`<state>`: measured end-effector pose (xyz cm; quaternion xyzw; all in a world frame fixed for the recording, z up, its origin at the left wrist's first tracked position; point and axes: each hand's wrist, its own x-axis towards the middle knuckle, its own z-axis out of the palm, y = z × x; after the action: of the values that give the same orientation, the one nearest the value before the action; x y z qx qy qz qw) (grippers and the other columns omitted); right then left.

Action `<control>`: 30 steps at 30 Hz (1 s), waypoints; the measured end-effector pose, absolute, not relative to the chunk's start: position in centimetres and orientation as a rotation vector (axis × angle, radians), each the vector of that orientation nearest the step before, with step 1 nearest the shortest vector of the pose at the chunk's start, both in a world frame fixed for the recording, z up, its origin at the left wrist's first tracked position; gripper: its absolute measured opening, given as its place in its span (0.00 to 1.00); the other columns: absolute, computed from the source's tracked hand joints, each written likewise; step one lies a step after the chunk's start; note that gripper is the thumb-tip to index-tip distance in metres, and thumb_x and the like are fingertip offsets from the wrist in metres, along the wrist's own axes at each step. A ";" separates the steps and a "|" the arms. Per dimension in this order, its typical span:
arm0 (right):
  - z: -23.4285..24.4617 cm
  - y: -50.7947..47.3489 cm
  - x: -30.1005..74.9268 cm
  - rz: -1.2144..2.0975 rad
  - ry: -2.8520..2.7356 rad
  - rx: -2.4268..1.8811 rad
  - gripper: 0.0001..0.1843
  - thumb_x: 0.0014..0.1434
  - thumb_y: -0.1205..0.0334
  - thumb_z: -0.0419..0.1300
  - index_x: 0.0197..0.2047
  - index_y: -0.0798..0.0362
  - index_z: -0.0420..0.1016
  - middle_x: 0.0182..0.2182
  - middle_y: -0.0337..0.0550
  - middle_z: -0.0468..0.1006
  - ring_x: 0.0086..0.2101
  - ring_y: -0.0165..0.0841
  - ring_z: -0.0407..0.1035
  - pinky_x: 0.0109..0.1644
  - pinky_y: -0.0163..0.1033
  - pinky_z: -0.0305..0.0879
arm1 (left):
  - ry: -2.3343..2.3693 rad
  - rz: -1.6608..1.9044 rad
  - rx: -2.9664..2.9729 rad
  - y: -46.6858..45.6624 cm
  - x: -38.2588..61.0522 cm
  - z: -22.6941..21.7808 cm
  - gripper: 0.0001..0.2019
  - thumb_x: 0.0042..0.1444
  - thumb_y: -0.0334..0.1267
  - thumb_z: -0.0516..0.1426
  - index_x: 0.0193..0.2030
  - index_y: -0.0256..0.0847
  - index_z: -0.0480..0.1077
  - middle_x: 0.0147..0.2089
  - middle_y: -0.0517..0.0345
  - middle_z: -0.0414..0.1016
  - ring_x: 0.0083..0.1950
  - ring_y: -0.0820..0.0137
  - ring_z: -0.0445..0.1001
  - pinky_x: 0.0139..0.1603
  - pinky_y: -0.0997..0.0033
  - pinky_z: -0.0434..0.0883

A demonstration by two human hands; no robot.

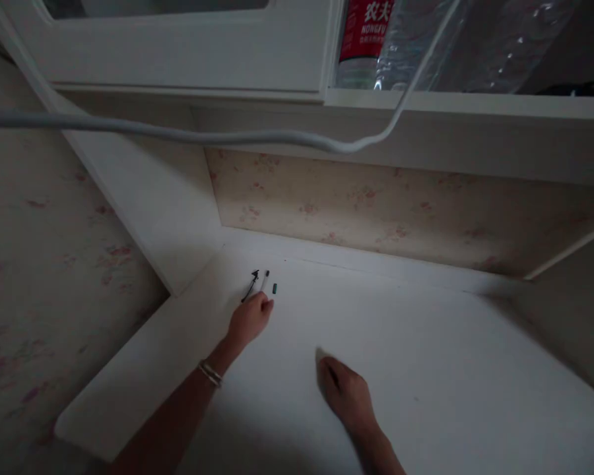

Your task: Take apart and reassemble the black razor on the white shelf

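My left hand (250, 318), a bracelet on its wrist, is closed at the left rear of a white desktop (406, 330). Just past its knuckles lies a slim white stick (264, 283) with a dark tip, its near end reaching the hand. Whether the fingers grip it is hidden. Left of the stick is a thin black item (250, 288), perhaps a cable or clip, and on its right a small dark green rectangular piece (274, 288). My right hand (347, 390) rests as a loose fist on the desktop, nearer to me, with nothing visible in it.
A white cable (257, 138) hangs across the view at head height. Overhead are a white cabinet door (188, 56) and a shelf (455, 102) bearing a red-labelled bottle (366, 36) and clear plastic bottles (416, 39). A white side panel (163, 198) bounds the desk at left; floral wallpaper (327, 204) stands behind.
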<state>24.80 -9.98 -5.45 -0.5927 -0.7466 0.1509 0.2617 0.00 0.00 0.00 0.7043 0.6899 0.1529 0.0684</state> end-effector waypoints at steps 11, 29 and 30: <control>-5.9 -10.0 24.9 0.405 -2.005 -1.600 0.17 0.65 0.55 0.45 0.38 0.50 0.73 0.29 0.42 0.78 0.28 0.32 0.73 0.32 0.31 0.59 | 2.329 0.270 1.963 4.8 -4.5 -2.8 0.16 0.61 0.44 0.46 0.43 0.35 0.67 0.44 0.42 0.71 0.41 0.58 0.74 0.38 0.64 0.68; -5.3 -9.5 24.2 0.717 -1.639 -1.622 0.19 0.63 0.49 0.49 0.39 0.51 0.76 0.27 0.43 0.78 0.26 0.34 0.70 0.30 0.34 0.59 | 2.069 0.830 1.815 2.0 -2.5 -3.9 0.15 0.63 0.36 0.43 0.44 0.35 0.68 0.44 0.46 0.73 0.47 0.64 0.71 0.47 0.66 0.66; -5.2 -9.4 24.1 0.763 -1.539 -1.610 0.20 0.62 0.48 0.50 0.39 0.52 0.76 0.27 0.42 0.77 0.26 0.34 0.69 0.30 0.34 0.59 | 2.013 0.864 1.821 1.1 -1.3 -4.1 0.15 0.63 0.37 0.43 0.45 0.35 0.68 0.44 0.48 0.73 0.46 0.65 0.72 0.47 0.68 0.67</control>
<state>24.11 -9.38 -5.21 -0.6315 -0.6036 0.2994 0.3836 -1.33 1.10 -4.09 0.6323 0.6991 0.3002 0.1461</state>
